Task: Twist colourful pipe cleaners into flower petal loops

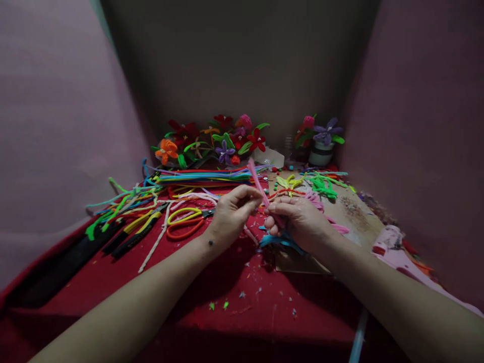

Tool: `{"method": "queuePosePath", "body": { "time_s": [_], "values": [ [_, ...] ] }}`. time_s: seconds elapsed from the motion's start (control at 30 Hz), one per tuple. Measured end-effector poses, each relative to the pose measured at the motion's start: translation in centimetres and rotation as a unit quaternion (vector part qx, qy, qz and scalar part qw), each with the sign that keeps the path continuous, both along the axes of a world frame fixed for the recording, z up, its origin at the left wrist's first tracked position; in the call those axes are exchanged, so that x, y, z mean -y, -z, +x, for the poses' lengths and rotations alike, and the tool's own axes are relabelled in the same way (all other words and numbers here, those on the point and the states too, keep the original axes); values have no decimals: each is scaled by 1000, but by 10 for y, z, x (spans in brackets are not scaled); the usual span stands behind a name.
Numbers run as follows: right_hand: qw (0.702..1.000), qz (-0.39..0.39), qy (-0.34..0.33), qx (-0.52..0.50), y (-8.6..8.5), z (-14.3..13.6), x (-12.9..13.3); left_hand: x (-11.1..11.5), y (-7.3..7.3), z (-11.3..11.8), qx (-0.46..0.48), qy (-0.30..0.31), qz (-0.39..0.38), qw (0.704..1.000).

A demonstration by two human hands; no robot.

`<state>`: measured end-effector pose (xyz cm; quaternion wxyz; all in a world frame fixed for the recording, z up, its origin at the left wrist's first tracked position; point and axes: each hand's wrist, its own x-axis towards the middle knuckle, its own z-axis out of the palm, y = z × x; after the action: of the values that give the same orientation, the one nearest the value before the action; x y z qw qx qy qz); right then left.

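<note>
Over the middle of the red-covered table (227,302), a pink fuzzy strip (257,182) stands tilted between my hands. The fingers of my right hand (297,219) are closed round its lower part. My left hand (236,212) has its thumb and fingers pinched together at the strip's left side; whether it grips the strip is hard to tell. Blue fuzzy pieces (282,242) lie just below my right hand. To the left of my left hand are scissors (185,223) with yellow and red handles.
Pliers (138,229) and mixed fuzzy stems (117,201) lie left. A stem bundle (207,176) and fuzzy flowers (223,146) are behind. Cardboard (353,212) with green stems (323,185) and a pink glue gun (397,257) are right.
</note>
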<state>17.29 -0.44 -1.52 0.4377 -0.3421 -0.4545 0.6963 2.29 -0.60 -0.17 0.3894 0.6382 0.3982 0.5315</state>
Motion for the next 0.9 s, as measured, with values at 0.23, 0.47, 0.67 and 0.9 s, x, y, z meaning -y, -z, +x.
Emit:
{"method": "queuePosePath", "body": {
  "time_s": [0.23,0.47,0.67,0.9],
  "values": [
    [1000,24,2,3,-4,4,0,-6,4,-2,58,11,-22,998],
    [998,49,-25,20,0,1,1,-11,5,-6,83,90,-132,984],
    [998,46,-40,28,3,1,0,-9,5,-4,98,83,-134,983],
    [999,33,-23,15,3,0,-1,-7,7,-5,47,67,-101,992]
  ]
}}
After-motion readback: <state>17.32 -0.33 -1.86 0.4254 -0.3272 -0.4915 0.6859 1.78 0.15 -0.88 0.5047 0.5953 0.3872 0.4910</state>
